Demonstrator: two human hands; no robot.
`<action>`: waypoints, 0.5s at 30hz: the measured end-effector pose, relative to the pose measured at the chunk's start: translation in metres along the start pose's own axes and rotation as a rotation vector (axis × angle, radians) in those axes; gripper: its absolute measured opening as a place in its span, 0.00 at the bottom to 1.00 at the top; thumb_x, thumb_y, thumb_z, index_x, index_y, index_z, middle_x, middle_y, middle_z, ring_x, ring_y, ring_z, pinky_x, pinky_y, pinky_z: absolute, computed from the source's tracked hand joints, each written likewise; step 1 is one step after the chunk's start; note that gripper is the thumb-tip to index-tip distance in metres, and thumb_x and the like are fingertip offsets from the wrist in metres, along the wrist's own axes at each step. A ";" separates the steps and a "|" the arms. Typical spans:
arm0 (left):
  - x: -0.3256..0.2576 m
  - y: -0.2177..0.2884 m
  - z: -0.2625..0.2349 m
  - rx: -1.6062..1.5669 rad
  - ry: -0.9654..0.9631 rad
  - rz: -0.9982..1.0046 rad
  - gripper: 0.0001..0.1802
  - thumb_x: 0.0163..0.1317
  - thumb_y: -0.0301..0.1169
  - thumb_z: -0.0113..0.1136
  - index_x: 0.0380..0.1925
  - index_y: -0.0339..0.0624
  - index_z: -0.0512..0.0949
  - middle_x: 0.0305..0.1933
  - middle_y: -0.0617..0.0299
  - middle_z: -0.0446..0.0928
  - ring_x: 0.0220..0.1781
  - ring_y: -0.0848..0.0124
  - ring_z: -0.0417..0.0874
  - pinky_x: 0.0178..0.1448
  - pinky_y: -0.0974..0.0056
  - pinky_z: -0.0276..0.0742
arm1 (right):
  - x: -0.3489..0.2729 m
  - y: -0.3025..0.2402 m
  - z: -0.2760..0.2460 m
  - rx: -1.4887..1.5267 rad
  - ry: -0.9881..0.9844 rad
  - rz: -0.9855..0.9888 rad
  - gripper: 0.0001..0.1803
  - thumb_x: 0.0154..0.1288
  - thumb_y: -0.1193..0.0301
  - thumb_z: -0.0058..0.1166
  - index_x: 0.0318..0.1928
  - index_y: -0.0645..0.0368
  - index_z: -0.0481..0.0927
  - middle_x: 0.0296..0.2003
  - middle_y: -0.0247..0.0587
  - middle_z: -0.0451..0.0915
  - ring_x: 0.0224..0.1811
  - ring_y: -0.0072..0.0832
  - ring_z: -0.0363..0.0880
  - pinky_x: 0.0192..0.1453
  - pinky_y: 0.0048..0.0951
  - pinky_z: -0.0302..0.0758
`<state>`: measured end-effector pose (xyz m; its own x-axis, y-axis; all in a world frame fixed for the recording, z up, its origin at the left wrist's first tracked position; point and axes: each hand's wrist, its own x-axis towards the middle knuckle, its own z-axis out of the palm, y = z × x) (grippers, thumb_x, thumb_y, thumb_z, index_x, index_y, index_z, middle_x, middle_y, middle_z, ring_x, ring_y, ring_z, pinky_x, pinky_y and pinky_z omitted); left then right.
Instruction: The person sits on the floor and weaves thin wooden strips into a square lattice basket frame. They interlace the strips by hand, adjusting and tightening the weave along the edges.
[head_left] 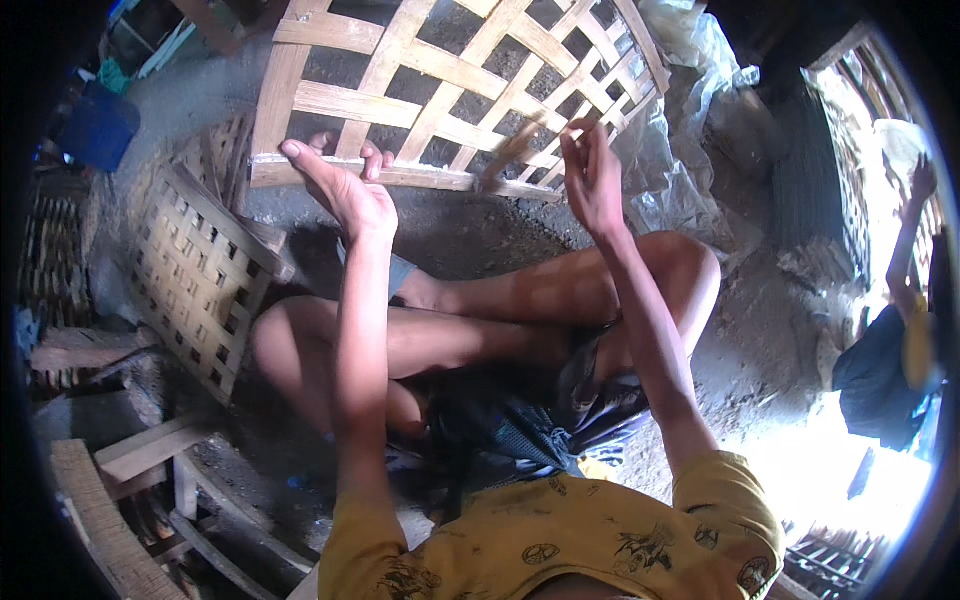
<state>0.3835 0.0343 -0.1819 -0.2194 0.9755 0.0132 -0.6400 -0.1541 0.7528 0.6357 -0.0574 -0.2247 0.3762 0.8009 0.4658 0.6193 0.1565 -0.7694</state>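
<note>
A panel of woven pale wood or bamboo strips (455, 70), set in a wooden frame, stands tilted in front of my crossed legs. My left hand (350, 195) grips the lower left corner of its frame, thumb on the near side and fingertips showing through the lattice. At the panel's lower right, my right hand (595, 180) is raised with its fingers closed. A brown, motion-blurred tool (512, 155) extends from its fingertips toward the frame's lower rail (430, 178). The tool's kind cannot be made out.
Another woven panel (190, 270) leans at my left, above wooden pieces (160, 445). Crumpled clear plastic sheeting (660, 170) lies at the right, before a tall stack of panels (815, 190). A blue container (100, 125) stands far left. Another person (880, 370) is at the right edge.
</note>
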 end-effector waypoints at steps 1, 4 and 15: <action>-0.003 0.000 0.000 0.001 0.043 -0.010 0.41 0.67 0.76 0.45 0.51 0.48 0.59 0.33 0.60 0.68 0.23 0.72 0.68 0.36 0.60 0.70 | -0.008 -0.004 -0.001 -0.002 -0.084 -0.023 0.09 0.77 0.71 0.52 0.52 0.61 0.74 0.26 0.53 0.76 0.27 0.49 0.78 0.35 0.45 0.74; -0.007 -0.008 -0.008 -0.033 0.100 -0.069 0.41 0.67 0.77 0.44 0.53 0.49 0.58 0.31 0.61 0.66 0.22 0.73 0.67 0.36 0.61 0.68 | -0.022 0.017 0.017 -0.087 -0.188 -0.194 0.07 0.75 0.76 0.53 0.48 0.64 0.78 0.35 0.43 0.84 0.35 0.27 0.82 0.42 0.30 0.77; -0.017 -0.011 -0.017 -0.078 0.269 -0.068 0.44 0.67 0.76 0.45 0.57 0.44 0.62 0.35 0.59 0.68 0.24 0.73 0.66 0.29 0.65 0.66 | -0.027 0.038 0.051 0.141 -0.409 0.058 0.09 0.74 0.73 0.57 0.50 0.61 0.85 0.38 0.40 0.88 0.40 0.23 0.84 0.45 0.29 0.79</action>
<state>0.3812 0.0170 -0.2015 -0.3548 0.9090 -0.2188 -0.7126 -0.1114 0.6927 0.6139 -0.0433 -0.2886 0.0862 0.9694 0.2299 0.4942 0.1587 -0.8547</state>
